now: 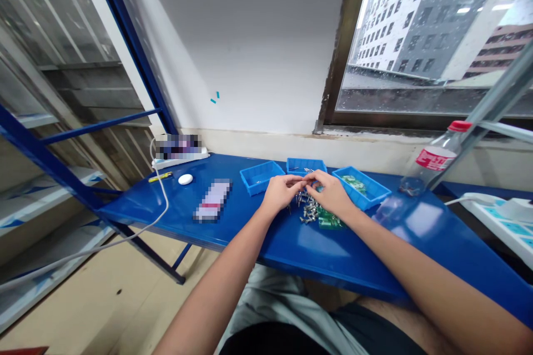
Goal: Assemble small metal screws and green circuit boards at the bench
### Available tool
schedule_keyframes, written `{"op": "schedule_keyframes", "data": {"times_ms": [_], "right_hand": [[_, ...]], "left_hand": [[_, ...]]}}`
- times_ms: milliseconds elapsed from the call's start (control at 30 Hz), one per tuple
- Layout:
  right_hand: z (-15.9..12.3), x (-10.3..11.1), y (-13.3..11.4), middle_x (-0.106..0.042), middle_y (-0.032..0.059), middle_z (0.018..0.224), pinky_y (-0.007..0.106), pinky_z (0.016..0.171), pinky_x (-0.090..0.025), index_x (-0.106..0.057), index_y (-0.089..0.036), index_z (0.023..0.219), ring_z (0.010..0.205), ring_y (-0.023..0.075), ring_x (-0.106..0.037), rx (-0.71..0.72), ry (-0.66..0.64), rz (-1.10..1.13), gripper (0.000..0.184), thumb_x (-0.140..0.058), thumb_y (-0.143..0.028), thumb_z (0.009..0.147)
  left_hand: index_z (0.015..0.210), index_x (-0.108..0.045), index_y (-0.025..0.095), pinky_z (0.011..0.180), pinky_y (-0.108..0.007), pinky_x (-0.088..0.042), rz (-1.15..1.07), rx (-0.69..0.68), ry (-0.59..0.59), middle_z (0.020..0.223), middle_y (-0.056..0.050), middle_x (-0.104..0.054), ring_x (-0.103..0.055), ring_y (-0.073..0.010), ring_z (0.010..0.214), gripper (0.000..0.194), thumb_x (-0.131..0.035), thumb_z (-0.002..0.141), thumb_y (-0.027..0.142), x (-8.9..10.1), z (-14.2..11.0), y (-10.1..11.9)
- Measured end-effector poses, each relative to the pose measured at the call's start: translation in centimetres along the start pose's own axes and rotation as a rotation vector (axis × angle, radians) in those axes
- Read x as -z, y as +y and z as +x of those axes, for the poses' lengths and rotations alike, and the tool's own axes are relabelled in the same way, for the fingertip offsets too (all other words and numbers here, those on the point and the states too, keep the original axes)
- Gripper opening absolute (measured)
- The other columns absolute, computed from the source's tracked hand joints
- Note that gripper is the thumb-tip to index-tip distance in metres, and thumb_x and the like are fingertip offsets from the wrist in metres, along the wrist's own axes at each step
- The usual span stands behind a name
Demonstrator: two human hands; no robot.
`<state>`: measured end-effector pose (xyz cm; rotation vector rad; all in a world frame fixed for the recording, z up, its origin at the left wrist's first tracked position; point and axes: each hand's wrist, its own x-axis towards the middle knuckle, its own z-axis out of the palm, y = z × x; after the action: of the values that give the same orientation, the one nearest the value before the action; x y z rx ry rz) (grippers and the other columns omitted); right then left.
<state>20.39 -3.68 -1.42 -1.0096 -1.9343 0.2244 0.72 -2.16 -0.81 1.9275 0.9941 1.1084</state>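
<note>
My left hand point(283, 189) and my right hand point(328, 191) meet fingertip to fingertip above the blue table. Their fingers are pinched together, and whatever lies between them is too small to make out. Just below is a pile of small shiny metal parts point(308, 209). Green pieces point(330, 219) lie beside the pile, partly under my right hand. Three blue trays stand behind: the left tray point(252, 181) near my left hand, the middle tray point(295, 162) with thin metal pins, and the right tray point(377, 199) holding green pieces point(353, 183).
A clear bottle point(435, 160) with a red cap stands at the right, near a white power strip point(499, 219). To the left lie a blurred flat item point(213, 199), a white oval object point(185, 179) and a yellow tool point(160, 177). A white cable point(166, 199) hangs over the table edge.
</note>
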Motion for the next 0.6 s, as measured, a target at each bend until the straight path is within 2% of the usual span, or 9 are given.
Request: {"op": "schedule_keyframes", "data": {"times_ms": [100, 267, 400, 600], "right_hand": [[-0.1, -0.1, -0.2, -0.074, 0.0057, 0.102, 0.039, 0.079, -0.059, -0.070, -0.024, 0.100, 0.083, 0.0226, -0.071, -0.044, 0.010, 0.045, 0.014, -0.060, -0.024, 0.090], [0.0, -0.2, -0.4, -0.076, 0.0054, 0.097, 0.039, 0.075, -0.061, -0.070, -0.024, 0.099, 0.079, 0.0227, -0.073, -0.141, 0.017, 0.090, 0.014, -0.065, -0.035, 0.091], [0.0, -0.3, -0.2, -0.076, 0.0063, 0.099, 0.037, 0.075, -0.062, -0.069, -0.022, 0.099, 0.079, 0.0214, -0.072, -0.161, 0.043, 0.129, 0.016, -0.066, -0.034, 0.089], [0.0, -0.3, -0.1, -0.073, 0.0061, 0.096, 0.037, 0.075, -0.060, -0.066, -0.022, 0.104, 0.079, 0.0214, -0.069, -0.074, 0.039, 0.075, 0.018, -0.064, -0.027, 0.087]], "left_hand": [[0.107, -0.081, 0.020, 0.085, -0.034, -0.063, -0.006, -0.008, 0.039, 0.101, -0.007, -0.082, -0.078, -0.0242, 0.093, 0.026, -0.075, 0.088, 0.035, -0.1, 0.2, -0.9], [0.100, -0.081, 0.019, 0.087, -0.035, -0.063, -0.021, -0.019, 0.065, 0.096, -0.007, -0.082, -0.078, -0.0228, 0.091, 0.017, -0.078, 0.084, 0.025, -0.2, 0.4, -1.4], [0.110, -0.076, 0.014, 0.094, -0.038, -0.063, -0.170, -0.020, 0.081, 0.105, -0.012, -0.080, -0.078, -0.0223, 0.098, 0.029, -0.076, 0.081, 0.013, -0.3, 0.5, -0.9], [0.126, -0.067, 0.014, 0.096, -0.040, -0.063, -0.275, -0.013, 0.045, 0.114, -0.016, -0.078, -0.077, -0.0234, 0.102, 0.042, -0.073, 0.084, 0.011, -0.4, 0.5, -0.6]]}}
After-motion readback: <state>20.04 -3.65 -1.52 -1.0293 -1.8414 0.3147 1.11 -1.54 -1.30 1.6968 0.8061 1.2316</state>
